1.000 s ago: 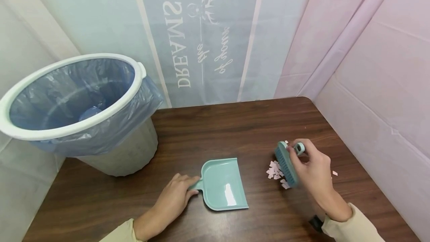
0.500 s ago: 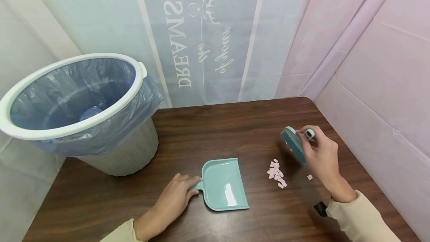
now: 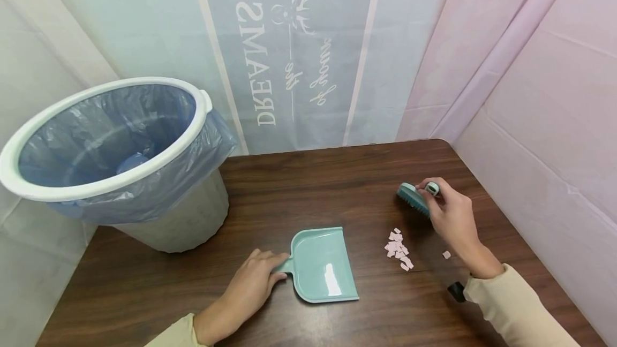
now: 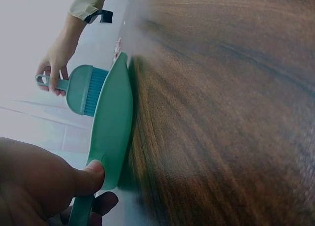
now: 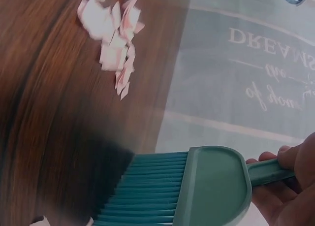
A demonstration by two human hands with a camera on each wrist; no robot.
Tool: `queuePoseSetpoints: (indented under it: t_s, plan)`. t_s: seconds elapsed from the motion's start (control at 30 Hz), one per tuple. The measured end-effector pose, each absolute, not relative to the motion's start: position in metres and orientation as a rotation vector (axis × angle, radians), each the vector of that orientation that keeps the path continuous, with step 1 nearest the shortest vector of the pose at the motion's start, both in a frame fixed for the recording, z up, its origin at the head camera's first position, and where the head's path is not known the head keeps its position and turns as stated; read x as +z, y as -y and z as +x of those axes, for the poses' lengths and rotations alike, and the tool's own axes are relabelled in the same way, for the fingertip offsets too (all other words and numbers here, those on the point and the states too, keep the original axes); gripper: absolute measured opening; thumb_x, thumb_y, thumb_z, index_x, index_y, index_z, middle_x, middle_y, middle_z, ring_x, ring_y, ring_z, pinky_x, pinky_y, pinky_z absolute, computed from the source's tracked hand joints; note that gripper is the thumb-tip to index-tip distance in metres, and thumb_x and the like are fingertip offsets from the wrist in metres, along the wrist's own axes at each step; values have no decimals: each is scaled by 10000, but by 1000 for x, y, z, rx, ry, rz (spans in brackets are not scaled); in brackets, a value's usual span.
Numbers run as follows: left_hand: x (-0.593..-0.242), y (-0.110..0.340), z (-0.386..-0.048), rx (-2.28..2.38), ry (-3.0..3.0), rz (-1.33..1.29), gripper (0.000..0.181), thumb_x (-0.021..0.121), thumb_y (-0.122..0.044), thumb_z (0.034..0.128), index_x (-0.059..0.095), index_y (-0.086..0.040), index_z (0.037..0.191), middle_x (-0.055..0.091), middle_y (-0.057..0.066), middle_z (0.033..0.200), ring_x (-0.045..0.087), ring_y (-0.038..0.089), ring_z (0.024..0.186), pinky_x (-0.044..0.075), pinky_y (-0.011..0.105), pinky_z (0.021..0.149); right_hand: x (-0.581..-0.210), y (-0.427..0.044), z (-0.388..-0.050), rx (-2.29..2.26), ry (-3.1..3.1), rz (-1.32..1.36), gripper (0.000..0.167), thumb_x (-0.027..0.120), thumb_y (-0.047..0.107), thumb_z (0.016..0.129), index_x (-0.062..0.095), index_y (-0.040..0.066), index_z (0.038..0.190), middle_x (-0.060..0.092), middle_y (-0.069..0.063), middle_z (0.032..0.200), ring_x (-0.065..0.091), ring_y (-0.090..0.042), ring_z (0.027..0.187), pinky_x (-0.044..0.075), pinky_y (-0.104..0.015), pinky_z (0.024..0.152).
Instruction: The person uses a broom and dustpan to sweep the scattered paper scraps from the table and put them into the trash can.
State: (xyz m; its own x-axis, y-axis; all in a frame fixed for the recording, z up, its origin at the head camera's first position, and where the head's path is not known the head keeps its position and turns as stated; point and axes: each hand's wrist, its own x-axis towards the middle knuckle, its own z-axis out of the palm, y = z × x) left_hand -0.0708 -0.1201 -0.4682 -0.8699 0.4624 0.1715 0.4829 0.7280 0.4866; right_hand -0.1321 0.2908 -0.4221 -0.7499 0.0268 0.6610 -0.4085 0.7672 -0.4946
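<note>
My left hand (image 3: 250, 283) grips the short handle of a mint-green dustpan (image 3: 320, 264), which lies on the table with its straight edge facing right. In the left wrist view the thumb presses on top of the handle. At the right, my right hand (image 3: 453, 221) pinches the handle of a matching hand brush (image 5: 214, 186), its teal bristles (image 5: 147, 186) pointing down to the table. Pink paper scraps (image 3: 397, 249) lie in a small pile between the dustpan and the brush. One stray scrap (image 3: 446, 255) sits just below the right hand, apart from the pile.
A large waste bin (image 3: 173, 224) with a white rim and a blue plastic liner (image 3: 193, 159) stands at the left. The dark wood table (image 3: 299, 186) ends at a printed cloth (image 3: 294, 58) behind and a pale wall (image 3: 540, 165) at the right.
The brush has lifted off the paper pile and moved up, away from the dustpan, then slightly left. The scraps are now uncovered. My left hand and the dustpan have stayed put.
</note>
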Motion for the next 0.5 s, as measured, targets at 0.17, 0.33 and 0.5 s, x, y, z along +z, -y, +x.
queuePoseSetpoints:
  t_s: [0.17, 0.33, 0.5]
  plan:
    - [-469, 120, -71, -834, 2895, -784, 374, 787, -141, 870, 724, -49, 1227, 747, 61, 1093, 588, 160, 902, 540, 335, 798, -417, -284, -124, 883, 2332, 322, 186, 736, -84, 890, 706, 77, 980, 752, -62, 906, 630, 78, 805, 456, -33, 682]
    - [-468, 121, -71, -840, 2915, -771, 372, 779, -140, 880, 720, -45, 1234, 746, 62, 1090, 579, 152, 894, 541, 333, 794, -408, -274, -115, 934, 2388, 360, 255, 742, -125, 858, 710, 110, 952, 748, -21, 882, 660, -64, 719, 471, -99, 607]
    - [-468, 120, -72, -832, 2907, -778, 375, 783, -142, 874, 722, -48, 1232, 748, 61, 1071, 576, 150, 881, 532, 320, 779, -398, -268, -106, 1047, 2410, 373, 237, 731, -112, 876, 713, 114, 947, 754, -23, 883, 682, -100, 717, 481, -130, 586]
